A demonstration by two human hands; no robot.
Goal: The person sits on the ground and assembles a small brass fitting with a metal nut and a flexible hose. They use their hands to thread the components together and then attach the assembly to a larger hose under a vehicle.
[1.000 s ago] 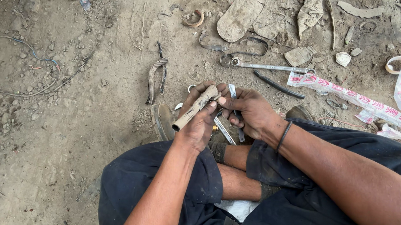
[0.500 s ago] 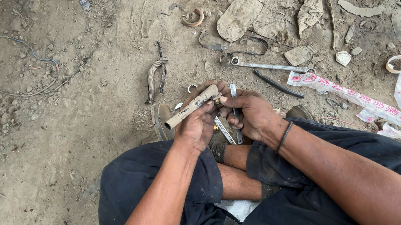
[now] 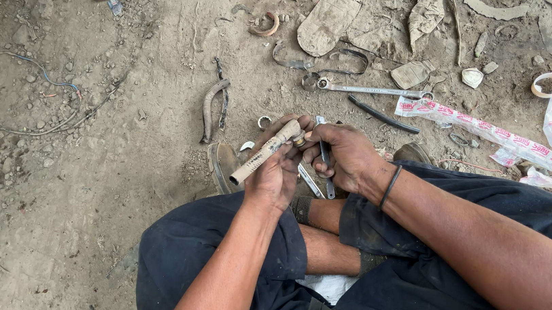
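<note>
The pale tube [image 3: 264,154] has been tipped lower at its free end than a second ago — it is clenched in the left hand [image 3: 275,175], just above the knees. At its upper tip a thin metal tool [image 3: 324,159] is gripped by the right hand [image 3: 347,157], so the work is judged ongoing; a wrench [image 3: 368,89] lies on the dirt floor [image 3: 77,223] beyond the hands.

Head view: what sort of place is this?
Probably an informal outdoor repair spot, worked on bare dirt ground. A spanner, a coiled hose and scrap bits lie in the dust. The left hand holds a dusty tube; the right hand works at its end.
</note>
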